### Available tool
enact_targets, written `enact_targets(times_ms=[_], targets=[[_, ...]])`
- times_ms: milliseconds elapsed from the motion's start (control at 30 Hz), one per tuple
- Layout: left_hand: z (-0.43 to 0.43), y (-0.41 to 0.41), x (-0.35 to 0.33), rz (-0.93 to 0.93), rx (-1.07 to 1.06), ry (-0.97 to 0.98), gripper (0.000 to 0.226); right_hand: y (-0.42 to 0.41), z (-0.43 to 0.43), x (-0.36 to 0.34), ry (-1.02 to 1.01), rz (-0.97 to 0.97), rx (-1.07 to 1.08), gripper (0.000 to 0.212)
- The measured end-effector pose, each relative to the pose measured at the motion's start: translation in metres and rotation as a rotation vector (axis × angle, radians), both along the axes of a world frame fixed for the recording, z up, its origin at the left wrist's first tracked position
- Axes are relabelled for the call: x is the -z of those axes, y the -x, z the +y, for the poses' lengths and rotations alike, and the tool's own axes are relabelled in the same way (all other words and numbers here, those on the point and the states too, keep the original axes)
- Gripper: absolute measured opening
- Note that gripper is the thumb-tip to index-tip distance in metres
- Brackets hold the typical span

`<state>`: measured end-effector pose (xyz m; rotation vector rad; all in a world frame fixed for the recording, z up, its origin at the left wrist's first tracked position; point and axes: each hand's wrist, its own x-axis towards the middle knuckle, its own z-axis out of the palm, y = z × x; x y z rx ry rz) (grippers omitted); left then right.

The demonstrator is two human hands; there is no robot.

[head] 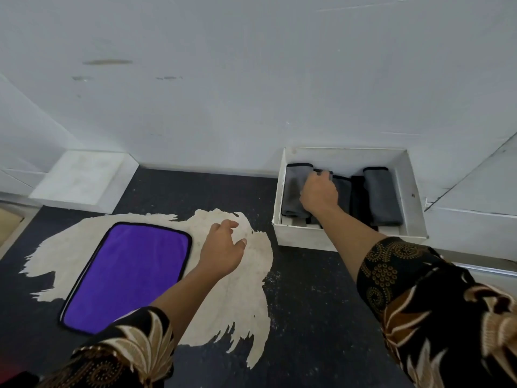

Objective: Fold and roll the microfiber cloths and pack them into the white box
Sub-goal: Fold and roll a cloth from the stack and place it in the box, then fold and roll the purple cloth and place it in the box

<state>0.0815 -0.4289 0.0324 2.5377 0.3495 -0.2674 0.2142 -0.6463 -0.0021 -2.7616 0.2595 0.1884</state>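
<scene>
Hands | left hand (223, 247) relaxed, empty, beside purple cloth (126, 275) | right hand (319, 194) grasps grey roll (343, 191) in white box (302, 237)

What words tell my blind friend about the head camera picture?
A person's right hand holds a rolled grey cloth inside a white box, among other rolled cloths. The open left hand is beside a flat purple cloth.

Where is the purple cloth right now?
Head view, lower left: the purple cloth lies flat on the pale floor patch, beside the left hand and left of the white box.
</scene>
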Motion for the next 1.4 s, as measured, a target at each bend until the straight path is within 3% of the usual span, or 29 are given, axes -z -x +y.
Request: enact_targets(times_ms=[133, 300, 367, 600, 667, 733, 900, 1133, 1267, 1400], targets=[[-0.003, -0.002, -0.004, -0.012, 0.027, -0.011, 0.046, 0.004, 0.007, -0.005, 0.117, 0.089, -0.238, 0.055], [-0.001, -0.001, -0.009, -0.049, 0.081, -0.014, 0.045, 0.015, 0.003, -0.019, 0.054, 0.174, -0.281, 0.058], [0.006, 0.003, -0.009, -0.051, 0.102, -0.008, 0.045, 0.031, 0.005, -0.028, -0.028, 0.056, -0.207, 0.052], [0.045, 0.027, 0.0, -0.017, 0.139, -0.016, 0.046, 0.129, 0.059, -0.046, -0.202, -0.625, 0.067, 0.016], [0.062, 0.033, 0.001, -0.026, 0.146, -0.029, 0.047, 0.158, 0.085, -0.044, -0.234, -0.694, 0.08, 0.012], [0.083, 0.039, 0.001, -0.04, 0.163, -0.039, 0.048, 0.183, 0.114, -0.037, -0.277, -0.643, 0.083, 0.012], [0.169, 0.058, 0.009, -0.044, 0.195, -0.124, 0.05, 0.231, 0.2, -0.023, -0.289, -0.226, 0.116, 0.03], [0.323, 0.12, 0.045, 0.236, -0.049, -0.333, 0.056, 0.287, 0.332, 0.019, -0.277, 0.255, -0.029, 0.05], [0.383, 0.15, 0.06, 0.398, -0.106, -0.264, 0.056, 0.307, 0.384, 0.039, -0.303, 0.331, 0.056, 0.044], [0.413, 0.148, 0.063, 0.335, -0.105, -0.195, 0.05, 0.31, 0.406, 0.042, -0.195, 0.22, 0.146, 0.035]])
